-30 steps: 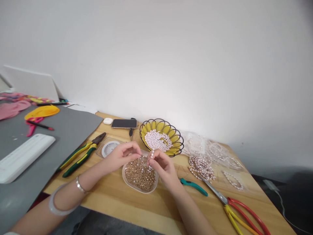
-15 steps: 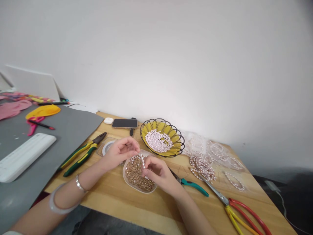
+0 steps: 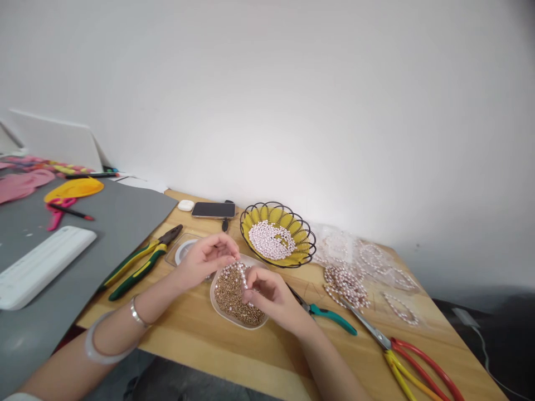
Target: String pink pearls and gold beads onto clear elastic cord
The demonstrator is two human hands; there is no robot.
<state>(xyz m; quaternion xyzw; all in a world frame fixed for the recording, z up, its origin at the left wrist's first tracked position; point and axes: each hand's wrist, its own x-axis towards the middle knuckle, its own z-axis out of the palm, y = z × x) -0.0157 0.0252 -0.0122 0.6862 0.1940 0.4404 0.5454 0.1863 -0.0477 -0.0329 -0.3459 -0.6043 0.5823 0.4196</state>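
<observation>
A short string of pale pearly beads (image 3: pixel 242 272) hangs between my two hands. My left hand (image 3: pixel 211 257) pinches its upper end between thumb and fingertips. On the other side, my right hand (image 3: pixel 267 294) is closed round the lower part of the strand, which its fingers partly hide. Directly beneath both hands stands a shallow plastic box (image 3: pixel 228 319) full of small gold beads (image 3: pixel 234 301), with a few pale ones among them. Just behind, a black wire basket with a yellow lining (image 3: pixel 304 253) holds loose pale-pink beads (image 3: pixel 271 240).
Green-and-yellow pliers (image 3: pixel 144 262) lie left, near a phone (image 3: pixel 213 210). To the right are teal-handled pliers (image 3: pixel 332 317), large scissors (image 3: pixel 387 342), a heap of bead strands (image 3: pixel 346 285) and bagged bracelets (image 3: pixel 371 256). A white bar-shaped device (image 3: pixel 48 267) rests on the grey mat (image 3: pixel 125 214).
Both hands stay almost in place over the box with the bead string between them. Only a very slight shift of the view shows.
</observation>
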